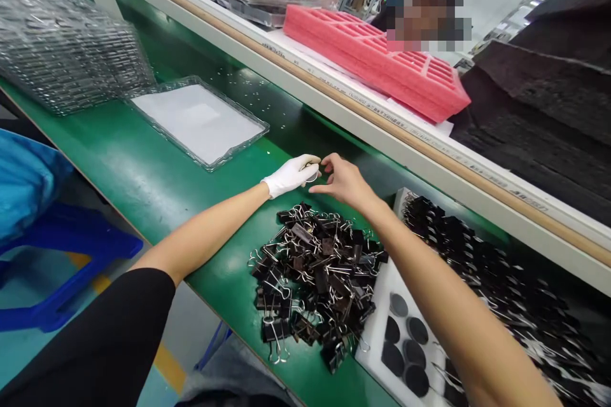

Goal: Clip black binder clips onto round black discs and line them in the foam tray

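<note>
Gloved left hand point(292, 177) grasps a disc point(312, 177) above the table point(143, 152); right hand point(321, 177), fingers parted beside it, appears unladen. Apparently partway: clip rows point(458, 245) fill much of the tray point(375, 331), several circles point(417, 331) carry none, and loose clips point(322, 276) remain heaped.

Brightly lit fr. above, glare on green tabletop point(157, 168), btm-rt clips point(548, 305) blurry, edges stretched
</note>
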`<state>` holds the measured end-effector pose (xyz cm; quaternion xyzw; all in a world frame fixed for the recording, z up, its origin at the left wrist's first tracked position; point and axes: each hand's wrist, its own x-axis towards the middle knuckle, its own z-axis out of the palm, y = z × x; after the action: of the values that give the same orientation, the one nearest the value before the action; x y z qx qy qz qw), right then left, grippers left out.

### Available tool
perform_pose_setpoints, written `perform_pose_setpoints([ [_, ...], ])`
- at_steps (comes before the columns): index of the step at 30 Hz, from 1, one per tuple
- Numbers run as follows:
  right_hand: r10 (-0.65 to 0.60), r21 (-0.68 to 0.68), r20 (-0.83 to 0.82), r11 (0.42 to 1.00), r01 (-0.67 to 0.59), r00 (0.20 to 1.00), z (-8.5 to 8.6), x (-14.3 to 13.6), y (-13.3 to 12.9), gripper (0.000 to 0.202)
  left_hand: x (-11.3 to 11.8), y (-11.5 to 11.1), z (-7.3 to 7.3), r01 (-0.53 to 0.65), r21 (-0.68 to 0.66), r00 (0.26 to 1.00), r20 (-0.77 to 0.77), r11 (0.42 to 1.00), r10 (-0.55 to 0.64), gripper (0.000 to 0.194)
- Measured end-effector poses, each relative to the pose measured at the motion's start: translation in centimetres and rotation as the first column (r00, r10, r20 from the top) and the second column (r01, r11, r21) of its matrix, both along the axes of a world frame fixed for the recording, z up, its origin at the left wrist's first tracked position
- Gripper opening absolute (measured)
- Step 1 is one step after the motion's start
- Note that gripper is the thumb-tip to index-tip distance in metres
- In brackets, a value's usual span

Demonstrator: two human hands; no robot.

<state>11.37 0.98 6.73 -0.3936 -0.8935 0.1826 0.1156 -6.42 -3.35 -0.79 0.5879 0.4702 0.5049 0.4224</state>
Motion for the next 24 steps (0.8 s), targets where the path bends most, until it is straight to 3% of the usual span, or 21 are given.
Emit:
perform_pose_setpoints([
  [3, 0.007, -0.237, 0.147, 0.971, 0.028, 0.989, 1.7, 2.5, 0.4, 0.034, 0.2, 0.1, 0.2, -0.057, -0.072, 0.998, 0.023, 0.996, 0.059, 0.042],
  [5, 0.128, -0.443, 0.17, 0.896, -0.04, 0.977, 2.7, 4.2, -0.2, 0.029, 0.4, 0.2, 0.2, -0.085, -0.07, 0.996, 0.02, 0.994, 0.086, 0.042],
  [7, 0.216, -0.56, 0.113, 0.82, -0.118, 0.97, 3.2, 5.4, -1.3, 0.038, 0.6, 0.3, 0.0, -0.12, -0.037, 0.993, -0.003, 0.992, 0.12, 0.044],
  [8, 0.226, -0.564, 0.087, 0.814, -0.139, 0.97, 3.2, 5.7, -2.0, 0.04, 0.6, 0.3, -0.1, -0.135, -0.015, 0.991, -0.02, 0.991, 0.135, 0.046],
  [12, 0.159, -0.454, 0.009, 0.88, -0.138, 0.987, 2.8, 6.3, -4.1, 0.038, 0.5, 0.4, -0.5, -0.133, 0.054, 0.986, -0.093, 0.99, 0.138, 0.051],
  [20, -0.089, -0.497, -0.2, 0.867, -0.023, 0.976, 3.0, 7.8, -5.5, 0.049, 0.4, 0.2, -0.3, -0.035, -0.026, 0.994, -0.103, 0.999, 0.032, 0.051],
  [24, -0.016, -0.493, -0.216, 0.865, -0.095, 0.976, 3.1, 8.7, -5.4, 0.043, 0.5, 0.2, -0.7, 0.021, 0.008, 0.989, -0.147, 1.0, -0.019, 0.049],
])
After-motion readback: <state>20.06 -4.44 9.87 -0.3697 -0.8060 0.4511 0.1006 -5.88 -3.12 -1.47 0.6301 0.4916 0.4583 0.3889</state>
